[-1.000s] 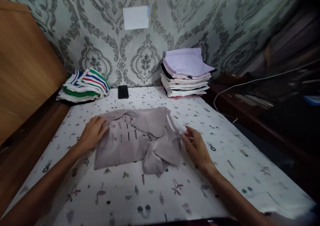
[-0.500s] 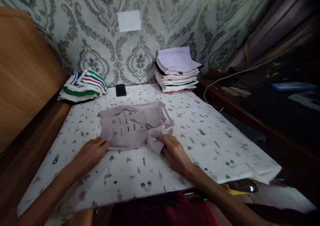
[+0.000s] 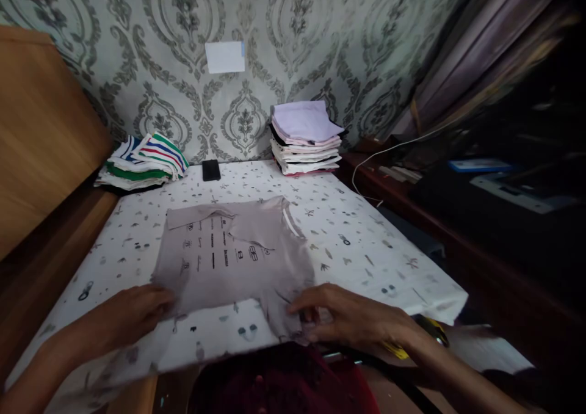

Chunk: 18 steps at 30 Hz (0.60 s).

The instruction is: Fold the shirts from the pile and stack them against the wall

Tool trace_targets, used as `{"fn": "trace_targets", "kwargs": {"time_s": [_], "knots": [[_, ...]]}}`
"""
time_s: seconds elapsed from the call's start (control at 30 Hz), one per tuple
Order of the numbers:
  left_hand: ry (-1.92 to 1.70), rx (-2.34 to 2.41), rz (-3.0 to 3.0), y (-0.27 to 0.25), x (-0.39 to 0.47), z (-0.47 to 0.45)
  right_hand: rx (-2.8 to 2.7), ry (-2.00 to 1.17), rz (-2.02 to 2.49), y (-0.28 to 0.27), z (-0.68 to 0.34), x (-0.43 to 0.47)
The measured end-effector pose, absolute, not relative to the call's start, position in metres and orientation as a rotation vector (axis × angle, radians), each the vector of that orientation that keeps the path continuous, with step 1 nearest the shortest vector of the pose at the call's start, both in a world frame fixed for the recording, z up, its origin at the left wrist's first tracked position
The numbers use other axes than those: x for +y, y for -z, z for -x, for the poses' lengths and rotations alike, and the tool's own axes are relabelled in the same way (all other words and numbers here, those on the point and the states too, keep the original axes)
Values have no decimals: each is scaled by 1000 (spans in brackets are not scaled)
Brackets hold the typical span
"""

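Observation:
A greyish-mauve T-shirt (image 3: 238, 279) with rows of small dark print lies on the table, its far side folded over toward the middle. The white inner neck band shows at its right end. At the near left corner of the shirt, my left hand (image 3: 137, 309) has its fingers closed on the hem. My right hand (image 3: 343, 313) grips the near sleeve, which hangs toward the table's front edge. The tips of both hands are partly hidden by cloth and shade.
Behind the shirt are a pile of striped garments (image 3: 146, 160), a black phone-like object (image 3: 211, 170) and a taller stack of folded clothes (image 3: 306, 139). A patterned white cloth covers the table (image 3: 366, 249). Wooden furniture (image 3: 46, 133) borders the left; a white cable (image 3: 389, 151) runs at right.
The shirt's near side has been drawn toward me and spread wider. Both hands came nearer the front edge, still at the hem and sleeve. The camera view has shifted.

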<state>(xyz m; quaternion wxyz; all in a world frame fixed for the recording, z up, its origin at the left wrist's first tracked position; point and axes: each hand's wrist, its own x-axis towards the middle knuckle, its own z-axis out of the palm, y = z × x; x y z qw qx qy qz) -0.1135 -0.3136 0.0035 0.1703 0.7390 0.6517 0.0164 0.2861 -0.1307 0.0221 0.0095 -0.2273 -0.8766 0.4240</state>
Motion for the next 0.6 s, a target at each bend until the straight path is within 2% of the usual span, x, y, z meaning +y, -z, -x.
{"fn": "trace_targets", "kwargs": {"time_s": [0.1,0.23,0.37,0.5,0.6], "knots": [[-4,1773,-1965,-20,-298,105,-2654,-1344,724,-20,-282,-114],[-197,1816,-1948,-27,-257,95,-2794,-739,762,-5,-248,-85],[-313,1894,-2042,0,-211,88,-2928,-232,777,10,-210,-64],[-169,1962,-2066,30,-177,89,-2958,-121,856,15,-194,-48],[-110,2041,-2044,41,-159,97,-2839,-318,906,17,-192,-32]]}}
